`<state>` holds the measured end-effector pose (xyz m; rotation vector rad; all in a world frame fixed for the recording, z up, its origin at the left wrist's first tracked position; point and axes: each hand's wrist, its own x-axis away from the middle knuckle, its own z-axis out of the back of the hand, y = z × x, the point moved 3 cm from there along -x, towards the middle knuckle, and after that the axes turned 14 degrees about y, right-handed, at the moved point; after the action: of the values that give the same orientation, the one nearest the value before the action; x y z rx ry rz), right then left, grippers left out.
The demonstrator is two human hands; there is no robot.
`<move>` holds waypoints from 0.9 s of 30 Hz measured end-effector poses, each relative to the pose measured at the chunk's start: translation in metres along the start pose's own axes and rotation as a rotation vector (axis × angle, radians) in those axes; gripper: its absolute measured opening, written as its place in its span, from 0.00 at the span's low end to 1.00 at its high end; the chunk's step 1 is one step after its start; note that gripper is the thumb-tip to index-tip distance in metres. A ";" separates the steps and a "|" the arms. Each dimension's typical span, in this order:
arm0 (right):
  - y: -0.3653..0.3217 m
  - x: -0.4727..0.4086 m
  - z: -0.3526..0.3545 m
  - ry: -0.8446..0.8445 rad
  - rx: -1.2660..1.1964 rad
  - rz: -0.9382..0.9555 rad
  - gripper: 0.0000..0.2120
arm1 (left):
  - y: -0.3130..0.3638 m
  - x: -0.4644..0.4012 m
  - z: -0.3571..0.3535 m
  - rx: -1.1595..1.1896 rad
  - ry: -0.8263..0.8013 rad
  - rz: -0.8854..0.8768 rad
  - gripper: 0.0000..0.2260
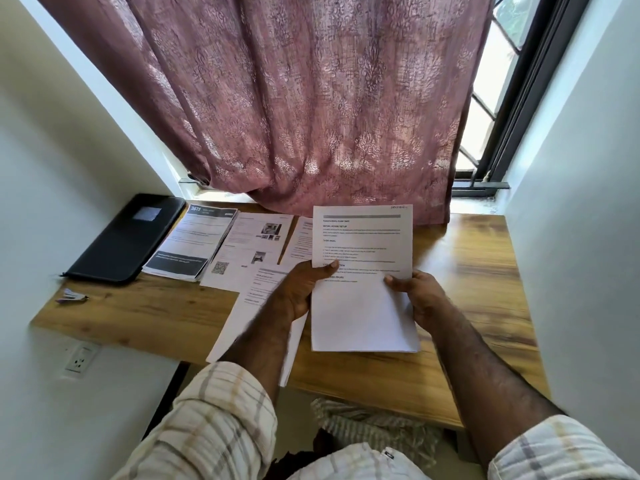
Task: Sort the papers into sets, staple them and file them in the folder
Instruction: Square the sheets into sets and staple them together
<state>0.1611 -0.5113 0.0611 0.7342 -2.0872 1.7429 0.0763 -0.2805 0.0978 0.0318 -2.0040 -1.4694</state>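
Observation:
Both hands hold a thin stack of white printed papers (363, 306) up over the wooden desk (478, 278). My left hand (304, 289) grips its left edge with the thumb on the front. My right hand (415, 292) grips its right edge the same way. Other papers lie on the desk: a set with a dark header and footer (194, 244), a sheet with photos and a QR code (249, 251), a partly hidden sheet (299, 244), and a sheet under my left forearm (249, 313). A black zip folder (128, 237) lies shut at far left. A small stapler (71, 295) sits near the desk's left front edge.
A maroon curtain (294, 98) hangs down to the back edge of the desk. White walls close in on both sides. A window frame (519, 81) stands at the back right. A wall socket (79, 360) is below the desk on the left.

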 end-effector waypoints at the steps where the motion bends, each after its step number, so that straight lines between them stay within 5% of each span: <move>1: 0.004 0.001 -0.003 -0.008 0.000 0.006 0.17 | 0.000 -0.003 0.004 -0.013 0.027 -0.008 0.20; 13: 0.022 0.010 -0.058 -0.154 0.055 0.010 0.17 | 0.010 -0.009 0.072 -0.222 0.204 -0.194 0.19; 27: 0.085 0.010 -0.311 -0.367 0.363 0.067 0.15 | 0.028 0.009 0.329 -0.034 0.513 -0.109 0.16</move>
<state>0.0798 -0.1990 0.0609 1.1761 -2.0503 2.1968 -0.0875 0.0052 0.0716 0.4629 -1.5783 -1.3883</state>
